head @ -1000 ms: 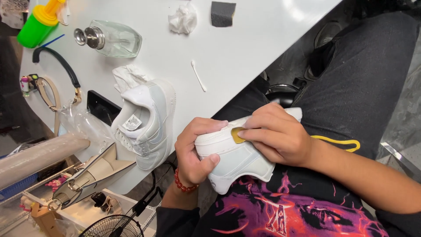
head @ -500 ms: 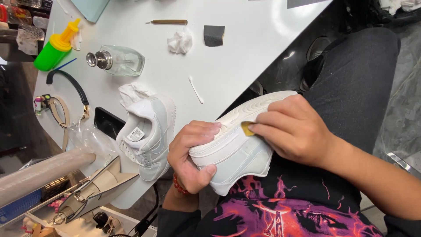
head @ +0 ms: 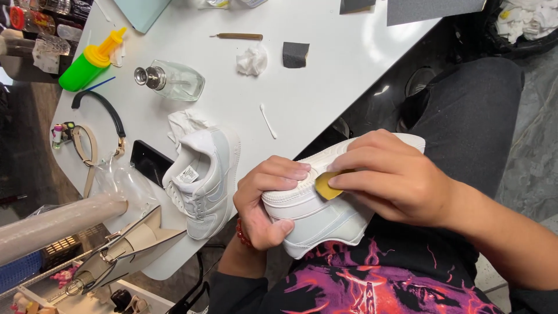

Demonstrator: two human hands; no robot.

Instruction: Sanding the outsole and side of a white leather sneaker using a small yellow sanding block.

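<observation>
The white sneaker point(head: 325, 215) lies on its side over the person's lap, just off the table point(head: 325, 87) edge. The left hand point(head: 264, 203) grips its heel end, fingers wrapped around it. The right hand point(head: 395, 177) pinches a small yellow pad point(head: 326, 186) against the sole edge, further along the rim than half a second ago. A second sneaker point(head: 203, 180) rests on the table nearby.

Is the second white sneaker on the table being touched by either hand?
No, the second sneaker lies alone on the table; both hands grip the other sneaker.
</observation>
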